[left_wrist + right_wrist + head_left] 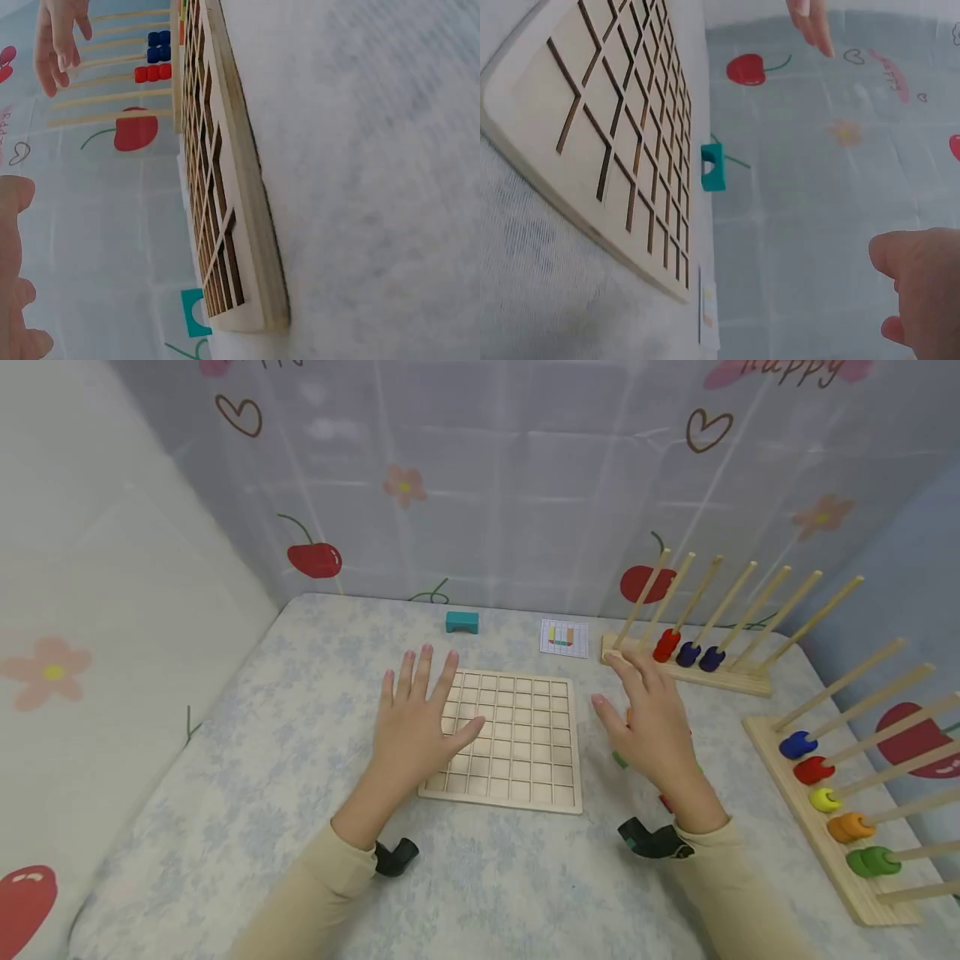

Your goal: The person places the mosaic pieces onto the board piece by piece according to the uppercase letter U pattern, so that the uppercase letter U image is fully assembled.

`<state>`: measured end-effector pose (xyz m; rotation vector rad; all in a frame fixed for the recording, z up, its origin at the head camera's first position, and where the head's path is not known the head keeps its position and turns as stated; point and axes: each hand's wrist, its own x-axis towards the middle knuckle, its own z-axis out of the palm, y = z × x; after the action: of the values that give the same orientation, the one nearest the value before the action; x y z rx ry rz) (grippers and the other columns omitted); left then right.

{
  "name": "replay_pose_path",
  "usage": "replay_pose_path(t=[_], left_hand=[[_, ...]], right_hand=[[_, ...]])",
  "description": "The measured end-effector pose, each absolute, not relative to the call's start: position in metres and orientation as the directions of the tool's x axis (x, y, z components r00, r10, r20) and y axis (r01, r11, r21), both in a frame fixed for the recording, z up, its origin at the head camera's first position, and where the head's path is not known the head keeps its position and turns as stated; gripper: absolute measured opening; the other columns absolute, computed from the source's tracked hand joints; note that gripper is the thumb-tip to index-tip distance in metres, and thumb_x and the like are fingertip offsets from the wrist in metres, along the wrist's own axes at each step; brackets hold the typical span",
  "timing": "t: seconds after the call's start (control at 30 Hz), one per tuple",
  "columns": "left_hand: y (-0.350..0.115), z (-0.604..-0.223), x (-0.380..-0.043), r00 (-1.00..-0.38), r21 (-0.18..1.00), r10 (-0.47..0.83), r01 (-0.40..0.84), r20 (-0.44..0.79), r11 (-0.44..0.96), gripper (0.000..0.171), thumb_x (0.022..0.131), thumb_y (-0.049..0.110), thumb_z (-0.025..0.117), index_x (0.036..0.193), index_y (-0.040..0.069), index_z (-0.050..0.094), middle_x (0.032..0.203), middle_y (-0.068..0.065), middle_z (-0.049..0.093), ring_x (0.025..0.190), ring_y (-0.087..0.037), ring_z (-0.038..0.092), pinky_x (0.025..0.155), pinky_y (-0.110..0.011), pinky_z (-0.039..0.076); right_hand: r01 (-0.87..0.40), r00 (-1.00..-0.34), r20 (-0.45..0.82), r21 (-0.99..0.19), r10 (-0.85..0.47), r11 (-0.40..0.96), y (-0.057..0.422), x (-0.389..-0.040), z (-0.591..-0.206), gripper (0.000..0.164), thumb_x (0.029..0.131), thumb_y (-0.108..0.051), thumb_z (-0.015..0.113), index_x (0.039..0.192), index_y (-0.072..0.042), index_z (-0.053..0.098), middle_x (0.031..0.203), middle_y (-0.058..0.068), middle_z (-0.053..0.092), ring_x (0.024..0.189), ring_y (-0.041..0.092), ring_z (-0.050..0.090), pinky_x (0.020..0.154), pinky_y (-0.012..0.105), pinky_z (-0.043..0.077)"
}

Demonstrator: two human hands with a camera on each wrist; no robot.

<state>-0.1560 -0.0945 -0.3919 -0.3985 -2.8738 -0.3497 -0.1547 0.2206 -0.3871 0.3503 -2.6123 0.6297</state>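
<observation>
A square wooden grid board [522,747] lies on the table. My left hand [411,727] hovers over its left side with fingers spread, holding nothing. To the right of the board, my right hand [651,718] is raised with fingers loosely bent and nothing in its grasp. Beneath it, small coloured pieces show in part, among them a green piece [619,759] and a red piece [665,802]; the rest are hidden by the hand. In the right wrist view, the board [525,97] shows bare cells, and the right thumb and fingertips [900,255] stand apart from it.
Behind the board are a teal arch-shaped block [462,622] and a card [564,638] with a coloured grid pattern. A peg rack [738,682] with red and dark blue beads stands at the back right. Another peg rack [817,827] with multicoloured beads stands at the right.
</observation>
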Motion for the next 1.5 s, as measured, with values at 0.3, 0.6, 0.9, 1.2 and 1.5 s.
replay_pose_path(t=[0.3,0.6,0.9,1.2,1.5], left_hand=[[-0.112,-0.406,-0.153,-0.954,0.24,0.24,0.279,0.178,0.93,0.095,0.09,0.076,0.042,0.16,0.03,-0.003,0.169,-0.007,-0.003,0.156,-0.03,-0.005,0.126,-0.054,0.005],[-0.122,-0.425,-0.152,-0.956,0.315,0.265,0.291,0.122,0.903,0.1,0.089,0.077,0.042,0.16,0.026,-0.006,0.169,-0.01,0.003,0.156,-0.031,0.002,0.125,-0.054,0.012],[-0.123,-0.453,-0.151,-0.957,0.405,0.289,0.28,0.041,0.87,0.119,0.08,0.082,0.052,0.16,0.006,0.007,0.167,-0.016,0.009,0.156,-0.033,0.006,0.126,-0.051,0.011],[-0.12,-0.463,-0.144,-0.94,0.371,0.34,0.314,-0.005,0.874,0.138,0.067,0.092,0.053,0.159,0.001,0.004,0.167,-0.017,0.006,0.156,-0.031,0.004,0.126,-0.05,0.009],[-0.12,-0.469,-0.142,-0.936,0.384,0.351,0.316,-0.024,0.868,0.149,0.058,0.098,0.054,0.159,0.003,-0.001,0.168,-0.015,0.001,0.156,-0.029,0.0,0.126,-0.05,0.008]], right_hand=[[-0.328,-0.895,0.429,-0.44,-0.126,0.836,0.258,-0.156,-0.391,0.052,0.098,-0.017,0.061,0.147,-0.009,0.047,0.149,0.023,0.043,0.137,0.049,0.035,0.108,0.071,0.028],[-0.247,-0.949,0.296,-0.497,-0.105,0.832,0.281,-0.153,-0.4,0.04,0.1,-0.016,0.059,0.138,-0.003,0.055,0.138,0.026,0.049,0.127,0.051,0.037,0.1,0.069,0.032],[-0.104,-0.995,0.053,-0.453,-0.09,0.885,0.288,-0.153,-0.417,0.037,0.098,-0.026,0.063,0.127,-0.003,0.063,0.12,0.022,0.061,0.109,0.041,0.043,0.081,0.053,0.044],[-0.07,-0.997,0.005,-0.43,-0.075,0.9,0.29,-0.152,-0.425,0.036,0.098,-0.034,0.063,0.118,-0.004,0.069,0.117,0.02,0.062,0.106,0.038,0.044,0.082,0.053,0.044],[-0.053,-0.998,-0.015,-0.397,-0.064,0.916,0.291,-0.152,-0.431,0.04,0.095,-0.038,0.067,0.116,-0.004,0.072,0.118,0.019,0.063,0.103,0.036,0.045,0.08,0.051,0.045]])
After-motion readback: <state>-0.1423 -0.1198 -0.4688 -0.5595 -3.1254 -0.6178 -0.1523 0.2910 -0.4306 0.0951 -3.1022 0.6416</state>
